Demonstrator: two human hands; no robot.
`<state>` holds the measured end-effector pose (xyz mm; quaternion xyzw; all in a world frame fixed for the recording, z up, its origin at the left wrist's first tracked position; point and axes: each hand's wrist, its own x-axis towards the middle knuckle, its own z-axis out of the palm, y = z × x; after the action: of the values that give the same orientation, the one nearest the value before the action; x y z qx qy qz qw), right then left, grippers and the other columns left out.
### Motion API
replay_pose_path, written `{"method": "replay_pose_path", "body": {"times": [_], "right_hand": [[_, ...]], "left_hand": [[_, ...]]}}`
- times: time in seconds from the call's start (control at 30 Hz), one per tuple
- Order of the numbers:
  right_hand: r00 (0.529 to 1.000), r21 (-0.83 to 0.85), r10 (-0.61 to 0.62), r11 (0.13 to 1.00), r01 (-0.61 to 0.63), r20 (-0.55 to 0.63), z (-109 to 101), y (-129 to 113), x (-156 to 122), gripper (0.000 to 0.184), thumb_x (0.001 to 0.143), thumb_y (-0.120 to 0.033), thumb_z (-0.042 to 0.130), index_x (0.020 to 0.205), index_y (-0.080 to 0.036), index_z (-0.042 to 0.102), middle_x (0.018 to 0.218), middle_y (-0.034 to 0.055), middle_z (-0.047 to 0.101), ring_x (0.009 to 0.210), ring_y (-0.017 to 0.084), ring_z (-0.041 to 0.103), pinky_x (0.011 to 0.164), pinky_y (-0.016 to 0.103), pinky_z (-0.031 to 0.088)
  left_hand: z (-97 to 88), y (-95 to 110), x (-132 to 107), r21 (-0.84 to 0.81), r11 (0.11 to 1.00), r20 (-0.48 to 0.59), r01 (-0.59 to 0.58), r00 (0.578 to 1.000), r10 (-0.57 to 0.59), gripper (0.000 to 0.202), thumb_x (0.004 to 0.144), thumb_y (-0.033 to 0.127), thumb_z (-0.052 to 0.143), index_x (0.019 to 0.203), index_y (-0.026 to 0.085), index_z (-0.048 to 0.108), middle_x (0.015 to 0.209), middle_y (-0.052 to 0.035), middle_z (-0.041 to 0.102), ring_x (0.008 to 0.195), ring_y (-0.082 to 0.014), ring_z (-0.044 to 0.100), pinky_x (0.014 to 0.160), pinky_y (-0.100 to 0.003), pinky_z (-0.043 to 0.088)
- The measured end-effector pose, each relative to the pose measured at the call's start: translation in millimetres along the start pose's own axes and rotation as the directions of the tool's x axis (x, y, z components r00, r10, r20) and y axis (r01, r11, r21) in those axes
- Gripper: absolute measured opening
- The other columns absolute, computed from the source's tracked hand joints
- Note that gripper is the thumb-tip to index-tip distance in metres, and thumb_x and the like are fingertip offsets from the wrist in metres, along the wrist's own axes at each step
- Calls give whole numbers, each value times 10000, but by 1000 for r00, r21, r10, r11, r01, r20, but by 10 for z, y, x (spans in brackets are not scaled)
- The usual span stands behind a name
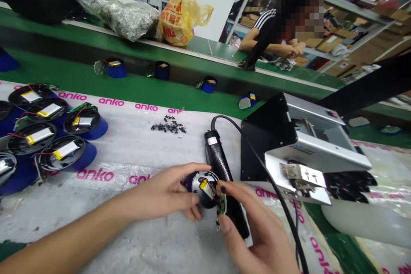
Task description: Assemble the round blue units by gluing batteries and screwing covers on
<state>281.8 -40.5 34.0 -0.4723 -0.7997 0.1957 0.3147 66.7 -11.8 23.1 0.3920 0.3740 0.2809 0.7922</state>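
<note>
My left hand (170,192) is wrapped around the side of a round blue-and-black housing (205,201), tilted so its open inside faces up. In the housing sits a small silver battery pouch with yellow tape (205,186), and thin wires run from it. Between thumb and fingertips, my right hand (253,222) pinches a small green circuit board (222,205) at the housing's right edge. A black corded electric screwdriver (221,158) lies just behind the housing and partly under my right hand.
Several similar blue housings (69,154) with batteries stand at left. A pile of small black parts (168,126) lies behind my hands. At right stands a black-and-silver machine (298,137). More housings (115,67) sit on the green belt; a person (272,38) works across it.
</note>
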Motion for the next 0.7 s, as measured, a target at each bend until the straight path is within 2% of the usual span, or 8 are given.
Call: {"method": "replay_pose_path", "body": {"times": [0.13,0.33,0.47,0.6,0.7], "right_hand": [[992,-54,-109,992,112,63,-11,23,-14,404,909,-208,566,1310,-245,536,1230,56,653,1125,156,659,974,226,550],[987,-91,-153,984,156,38,-18,-18,-25,418,885,-205,594,1301,-211,558,1216,102,663,1102,227,670,945,350,587],[987,-88,-161,983,161,7,-47,-43,107,333,882,-170,595,1214,-197,577,1131,74,700,1037,191,682,921,310,578],[966,-139,-257,958,251,-25,5,-13,221,241,899,-159,633,1139,-179,619,1162,61,688,1051,163,659,976,293,531],[963,-165,-268,950,266,13,59,26,213,242,936,-170,623,1177,-181,637,1239,73,650,1098,161,642,979,294,537]], "left_hand": [[120,15,74,63,998,-184,25,983,-13,347,933,372,580,1249,236,618,832,-16,713,531,-115,679,560,-239,572],[217,-53,149,194,981,-281,-4,958,60,226,883,325,620,1089,234,645,676,37,650,446,-104,610,444,-193,513],[251,-51,153,220,976,-305,-1,950,70,151,840,253,627,985,228,661,672,49,630,416,-93,568,399,-183,464],[263,-56,135,195,981,-311,-21,947,82,234,839,245,632,1068,221,678,603,61,599,407,-100,566,395,-183,465],[225,-113,105,107,993,-259,-39,964,66,337,881,244,601,1212,211,653,608,43,639,472,-121,639,469,-200,533]]}}
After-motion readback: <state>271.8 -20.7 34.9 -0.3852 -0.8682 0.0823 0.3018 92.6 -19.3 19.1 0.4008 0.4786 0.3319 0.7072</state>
